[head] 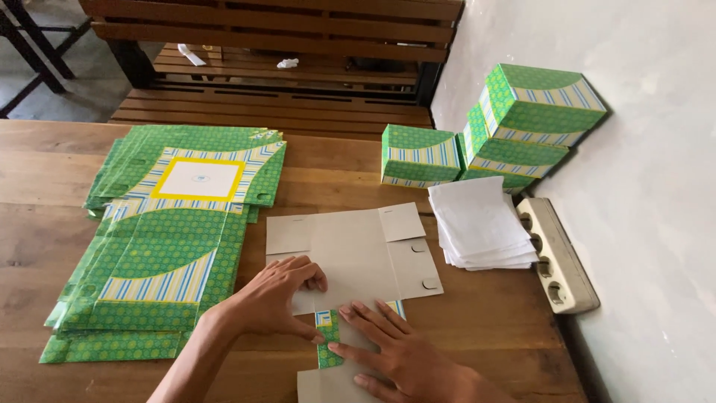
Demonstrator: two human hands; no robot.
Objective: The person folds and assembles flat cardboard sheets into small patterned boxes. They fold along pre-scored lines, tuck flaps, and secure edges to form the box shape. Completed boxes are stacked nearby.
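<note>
A flat cardboard box blank (350, 250) lies grey side up on the wooden table (45, 224). My left hand (272, 302) presses on its near part, thumb and forefinger pinching a folded green patterned flap (327, 339). My right hand (395, 351) lies flat on the blank just right of that flap, fingers spread and pointing left. Neither hand lifts the blank off the table.
A stack of unfolded green, striped box blanks (160, 254) covers the left of the table. Assembled green boxes (514, 130) are piled against the wall at the right. A pile of white paper sheets (481, 224) and a beige power strip (556, 257) lie beside them. Wooden benches stand behind.
</note>
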